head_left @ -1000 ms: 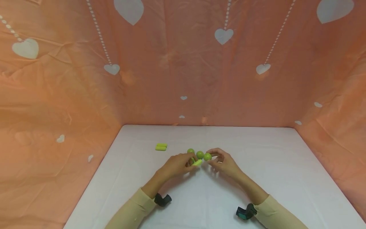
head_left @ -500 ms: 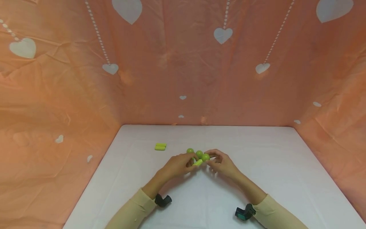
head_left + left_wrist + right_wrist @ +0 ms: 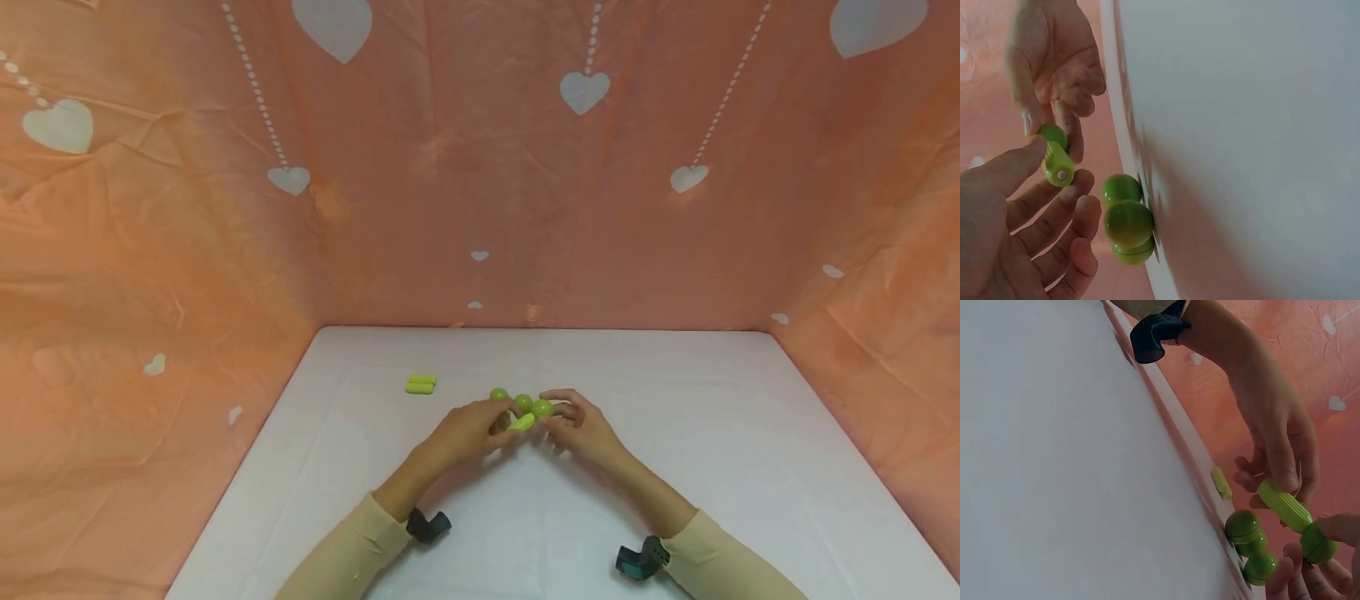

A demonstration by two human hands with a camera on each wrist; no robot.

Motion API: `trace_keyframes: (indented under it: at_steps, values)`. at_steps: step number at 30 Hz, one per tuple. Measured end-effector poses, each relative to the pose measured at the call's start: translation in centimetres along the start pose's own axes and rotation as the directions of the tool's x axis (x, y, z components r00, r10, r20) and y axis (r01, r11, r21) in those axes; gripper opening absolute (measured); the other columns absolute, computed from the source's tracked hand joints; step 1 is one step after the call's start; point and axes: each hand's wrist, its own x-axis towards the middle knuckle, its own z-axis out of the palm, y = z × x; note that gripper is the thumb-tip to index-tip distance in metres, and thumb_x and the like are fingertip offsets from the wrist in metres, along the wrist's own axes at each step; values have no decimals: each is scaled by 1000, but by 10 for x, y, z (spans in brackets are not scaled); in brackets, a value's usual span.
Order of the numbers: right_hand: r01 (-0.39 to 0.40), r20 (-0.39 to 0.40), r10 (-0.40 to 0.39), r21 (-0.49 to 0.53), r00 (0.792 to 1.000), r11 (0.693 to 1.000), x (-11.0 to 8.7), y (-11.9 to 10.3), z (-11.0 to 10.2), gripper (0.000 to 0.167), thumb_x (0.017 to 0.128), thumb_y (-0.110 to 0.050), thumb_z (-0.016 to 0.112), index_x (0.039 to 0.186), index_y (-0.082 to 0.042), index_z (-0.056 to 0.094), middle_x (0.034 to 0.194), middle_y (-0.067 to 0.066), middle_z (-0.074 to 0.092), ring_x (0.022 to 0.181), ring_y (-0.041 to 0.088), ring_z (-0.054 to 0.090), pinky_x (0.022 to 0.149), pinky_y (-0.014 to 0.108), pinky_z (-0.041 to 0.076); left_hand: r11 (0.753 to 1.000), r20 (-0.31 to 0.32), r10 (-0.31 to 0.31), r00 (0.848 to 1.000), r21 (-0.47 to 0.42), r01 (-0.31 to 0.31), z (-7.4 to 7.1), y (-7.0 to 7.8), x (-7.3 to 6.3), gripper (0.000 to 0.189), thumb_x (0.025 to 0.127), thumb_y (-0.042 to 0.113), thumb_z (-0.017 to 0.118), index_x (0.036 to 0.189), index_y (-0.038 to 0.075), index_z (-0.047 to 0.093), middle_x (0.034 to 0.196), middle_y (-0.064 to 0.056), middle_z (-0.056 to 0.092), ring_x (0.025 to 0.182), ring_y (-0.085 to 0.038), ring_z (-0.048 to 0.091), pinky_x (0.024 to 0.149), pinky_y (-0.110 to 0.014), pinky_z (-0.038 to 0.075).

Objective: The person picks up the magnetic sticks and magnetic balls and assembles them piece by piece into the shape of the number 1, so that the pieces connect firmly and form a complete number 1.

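Note:
My left hand [image 3: 471, 429] pinches a yellow-green ridged rod [image 3: 1284, 505] between thumb and fingers; a small pale dot marks the rod's end in the left wrist view. Across from it, my right hand [image 3: 592, 433] holds a glossy green ball [image 3: 1319, 544] in its fingertips. In the right wrist view the rod's tapered end meets this ball. Several more green balls [image 3: 1129, 223] sit close together on the white table, just beyond and below the hands. In the head view my left fingers partly cover them.
Two yellow-green rods [image 3: 422, 384] lie side by side on the white table [image 3: 675, 400], left of the balls. Orange cloth [image 3: 480, 183] with white hearts rises behind the table and along both sides. A dark camera [image 3: 427, 527] is strapped to each wrist.
The ball in my right hand has come left against the end of the rod, closing a small gap. Rod and ball have since lifted slightly together. The two lying rods stay put.

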Motion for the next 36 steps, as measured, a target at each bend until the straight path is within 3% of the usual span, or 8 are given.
trace_keyframes:
  at_steps: [9,18,29,36]
  values:
    - [-99,-90,111,125,990,987,0,2,-3,44,102,-8,70,140,7,53,112,3,73,81,13,66,69,27,57,1000,-56,-15,998,17,16,-7,-10,0,24,106,34,71,125,20,70,104,10,71,88,-9,63,75,-28,53]
    - [-159,-157,188,181,970,971,3,4,-5,47,103,-11,71,145,4,55,107,-3,74,79,12,65,66,24,54,986,-141,7,990,166,16,-8,-23,2,27,101,28,78,124,16,72,115,2,70,100,-15,72,83,-35,59]
    - [-146,-190,178,170,966,975,4,10,-8,44,105,-13,70,140,9,55,95,2,74,74,10,62,64,23,53,986,-62,5,998,166,5,-8,-23,1,36,104,19,73,140,17,68,126,0,65,101,-14,67,88,-34,59]
    - [-173,-186,197,141,963,975,4,15,-8,42,106,-17,69,139,5,56,93,4,72,71,11,61,63,23,52,986,-27,-24,999,166,29,-5,-24,0,40,105,18,72,144,20,66,126,4,63,104,-10,64,92,-32,57]
